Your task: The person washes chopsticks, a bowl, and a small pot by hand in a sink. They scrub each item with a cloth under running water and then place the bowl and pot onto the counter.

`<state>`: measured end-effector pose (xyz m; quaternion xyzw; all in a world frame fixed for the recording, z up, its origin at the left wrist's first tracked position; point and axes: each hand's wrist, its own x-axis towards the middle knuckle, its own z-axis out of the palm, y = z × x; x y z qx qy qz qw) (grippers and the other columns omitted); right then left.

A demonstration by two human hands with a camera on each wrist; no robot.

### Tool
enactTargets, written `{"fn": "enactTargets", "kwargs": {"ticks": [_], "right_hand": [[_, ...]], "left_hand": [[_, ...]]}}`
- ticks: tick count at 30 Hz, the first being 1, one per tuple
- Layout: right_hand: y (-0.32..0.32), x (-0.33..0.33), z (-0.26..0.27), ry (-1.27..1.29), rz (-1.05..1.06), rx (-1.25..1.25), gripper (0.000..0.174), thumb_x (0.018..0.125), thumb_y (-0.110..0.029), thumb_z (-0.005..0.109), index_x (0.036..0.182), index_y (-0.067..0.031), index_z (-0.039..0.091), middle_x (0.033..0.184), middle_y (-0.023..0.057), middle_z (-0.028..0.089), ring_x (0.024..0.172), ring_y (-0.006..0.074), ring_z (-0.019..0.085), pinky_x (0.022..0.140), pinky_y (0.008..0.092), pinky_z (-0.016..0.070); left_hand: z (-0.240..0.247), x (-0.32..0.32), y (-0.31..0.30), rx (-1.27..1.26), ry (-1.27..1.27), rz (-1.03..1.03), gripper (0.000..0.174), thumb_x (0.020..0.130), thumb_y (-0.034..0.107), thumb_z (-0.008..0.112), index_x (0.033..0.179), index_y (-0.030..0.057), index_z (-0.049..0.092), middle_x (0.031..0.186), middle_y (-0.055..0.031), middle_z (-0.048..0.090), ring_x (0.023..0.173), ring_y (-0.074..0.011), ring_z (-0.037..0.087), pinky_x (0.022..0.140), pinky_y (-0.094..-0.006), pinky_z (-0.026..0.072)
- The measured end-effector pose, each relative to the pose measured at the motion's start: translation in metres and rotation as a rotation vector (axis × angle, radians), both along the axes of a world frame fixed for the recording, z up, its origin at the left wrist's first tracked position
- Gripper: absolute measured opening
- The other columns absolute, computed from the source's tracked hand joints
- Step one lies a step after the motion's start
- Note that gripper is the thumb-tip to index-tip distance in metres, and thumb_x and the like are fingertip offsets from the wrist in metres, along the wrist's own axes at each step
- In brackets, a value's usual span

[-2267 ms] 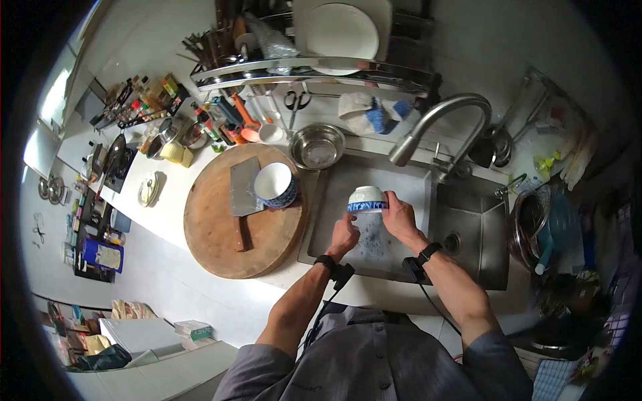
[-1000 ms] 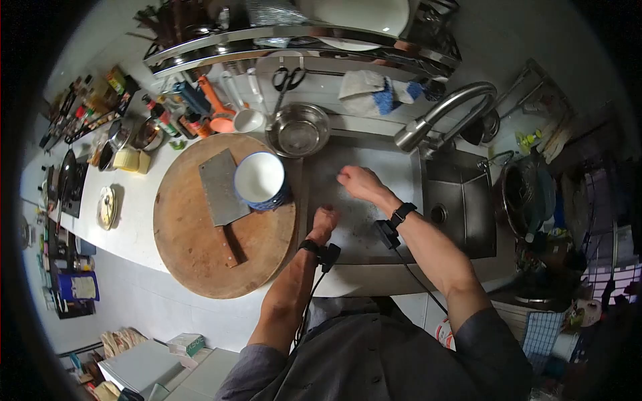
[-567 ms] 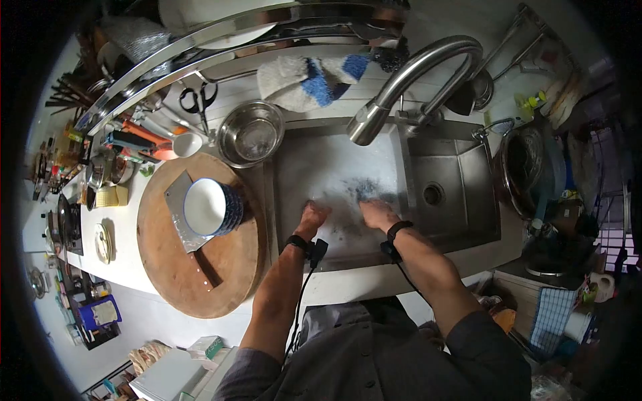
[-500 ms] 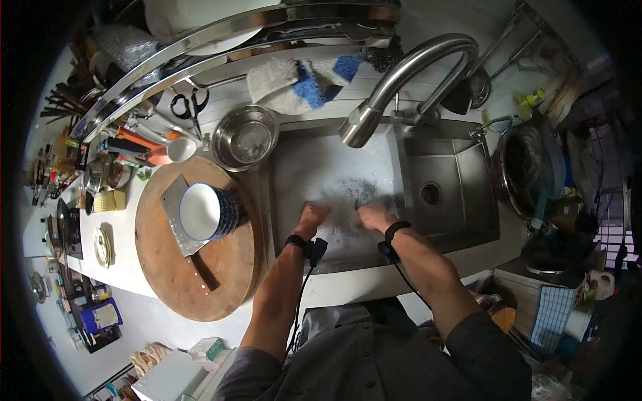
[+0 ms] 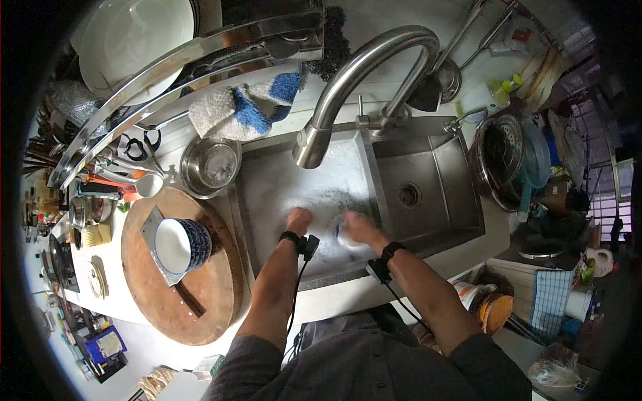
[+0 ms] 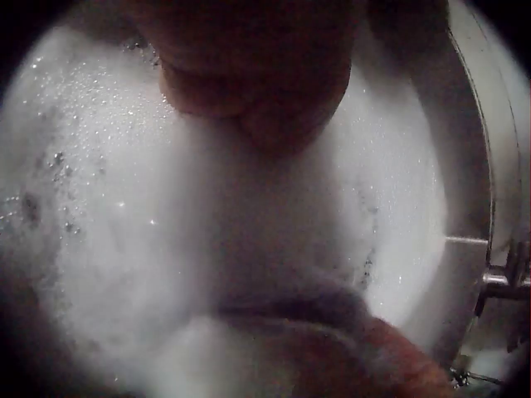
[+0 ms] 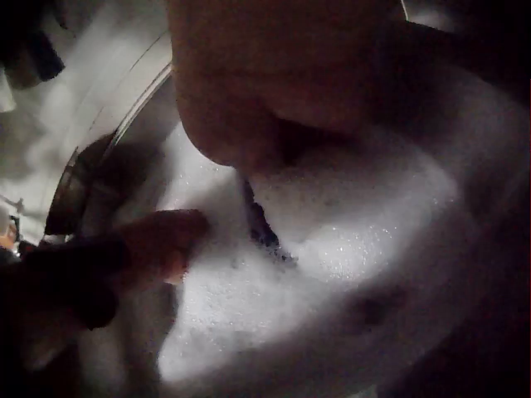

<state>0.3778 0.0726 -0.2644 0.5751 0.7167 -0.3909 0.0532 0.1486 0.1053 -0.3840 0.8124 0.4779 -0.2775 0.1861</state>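
Our left hand and right hand are close together, down in the foam of the sink. Suds hide the fingers, so we cannot tell how far either hand is open. A white-and-blue thing lies in the foam against our right hand. Stacked bowls sit on the chopping board beside the sink.

Left hand and right hand reach forward, close together.
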Motion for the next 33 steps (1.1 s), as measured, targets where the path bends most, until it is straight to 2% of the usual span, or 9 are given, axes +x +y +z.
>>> {"fn": "enactTargets", "kwargs": {"ticks": [3, 9, 12, 17, 19, 20, 24, 27, 33], "right_hand": [[0.008, -0.009, 0.018, 0.090, -0.252, 0.062, 0.037, 0.088, -0.021, 0.059, 0.122, -0.0036, 0.059, 0.111, 0.0249, 0.065, 0.105, 0.0394, 0.063, 0.089, 0.0474, 0.0504], [0.016, -0.026, 0.036, 0.277, -0.122, 0.112, 0.039, 0.091, -0.026, 0.059, 0.123, -0.0026, 0.058, 0.112, 0.0196, 0.066, 0.108, 0.0353, 0.062, 0.093, 0.0448, 0.0480], [0.019, -0.030, 0.038, 0.151, -0.015, 0.249, 0.037, 0.091, -0.024, 0.059, 0.120, -0.0009, 0.059, 0.111, 0.0187, 0.066, 0.106, 0.0361, 0.062, 0.093, 0.0459, 0.0476], [0.017, -0.030, -0.022, 0.143, -0.348, 0.481, 0.043, 0.087, -0.024, 0.063, 0.121, 0.0018, 0.055, 0.112, 0.0257, 0.064, 0.105, 0.0419, 0.061, 0.090, 0.0492, 0.0485], [0.020, -0.031, -0.015, 0.067, -0.389, 0.249, 0.050, 0.087, -0.025, 0.063, 0.127, 0.0013, 0.049, 0.115, 0.0277, 0.063, 0.108, 0.0414, 0.061, 0.091, 0.0485, 0.0493], [0.015, -0.031, -0.017, 0.141, -0.512, 0.114, 0.050, 0.086, -0.025, 0.063, 0.127, 0.0008, 0.049, 0.116, 0.0273, 0.063, 0.109, 0.0412, 0.061, 0.091, 0.0473, 0.0495], [-0.021, -0.050, -0.123, 0.607, -0.655, 0.134, 0.047, 0.088, -0.022, 0.059, 0.128, 0.0021, 0.052, 0.114, 0.0204, 0.065, 0.103, 0.0332, 0.064, 0.093, 0.0454, 0.0499], [-0.008, -0.042, -0.084, 0.283, -0.732, -0.207, 0.047, 0.088, -0.019, 0.058, 0.129, 0.0008, 0.050, 0.126, 0.0283, 0.058, 0.117, 0.0383, 0.058, 0.097, 0.0460, 0.0461], [0.020, -0.031, -0.031, -0.005, -0.116, 0.342, 0.037, 0.094, -0.019, 0.046, 0.122, 0.0050, 0.052, 0.105, 0.0284, 0.066, 0.097, 0.0430, 0.066, 0.079, 0.0536, 0.0531]], "left_hand": [[-0.013, 0.005, -0.007, 0.092, -0.062, -0.010, 0.016, 0.078, 0.006, 0.065, 0.092, 0.0068, 0.073, 0.097, -0.0119, 0.073, 0.094, -0.0261, 0.070, 0.077, -0.0349, 0.0551], [-0.021, 0.009, -0.032, -0.124, -0.579, 0.977, 0.017, 0.075, 0.001, 0.063, 0.089, 0.0067, 0.070, 0.093, -0.0158, 0.071, 0.092, -0.0272, 0.070, 0.078, -0.0357, 0.0553], [-0.006, 0.004, -0.044, 0.291, -0.494, 0.033, 0.021, 0.063, -0.004, 0.068, 0.080, 0.0090, 0.065, 0.076, -0.0104, 0.065, 0.080, -0.0291, 0.068, 0.070, -0.0388, 0.0534], [0.036, 0.010, -0.051, 0.287, -0.772, 0.070, 0.022, 0.064, 0.013, 0.082, 0.076, 0.0085, 0.064, 0.079, -0.0076, 0.067, 0.074, -0.0264, 0.067, 0.071, -0.0388, 0.0531], [-0.012, 0.022, -0.059, 0.041, -1.465, 0.766, 0.021, 0.075, 0.016, 0.079, 0.084, 0.0065, 0.063, 0.074, -0.0070, 0.063, 0.073, -0.0239, 0.065, 0.068, -0.0393, 0.0537], [-0.042, 0.018, -0.058, 0.183, -0.956, 0.522, 0.023, 0.086, 0.008, 0.066, 0.106, 0.0070, 0.056, 0.081, -0.0070, 0.062, 0.077, -0.0232, 0.064, 0.061, -0.0399, 0.0542], [-0.012, 0.031, -0.067, 0.080, -1.174, 0.867, 0.048, 0.091, 0.012, 0.063, 0.129, 0.0114, 0.034, 0.109, -0.0080, 0.064, 0.086, -0.0219, 0.063, 0.070, -0.0333, 0.0535], [0.022, 0.026, -0.059, 0.184, -0.872, 0.598, 0.034, 0.082, 0.015, 0.071, 0.107, 0.0097, 0.047, 0.099, -0.0090, 0.067, 0.090, -0.0255, 0.063, 0.081, -0.0375, 0.0500], [0.077, -0.006, -0.045, 0.220, -0.636, 0.045, 0.018, 0.066, 0.017, 0.082, 0.068, 0.0076, 0.066, 0.080, -0.0106, 0.069, 0.089, -0.0317, 0.063, 0.099, -0.0458, 0.0433]]}}
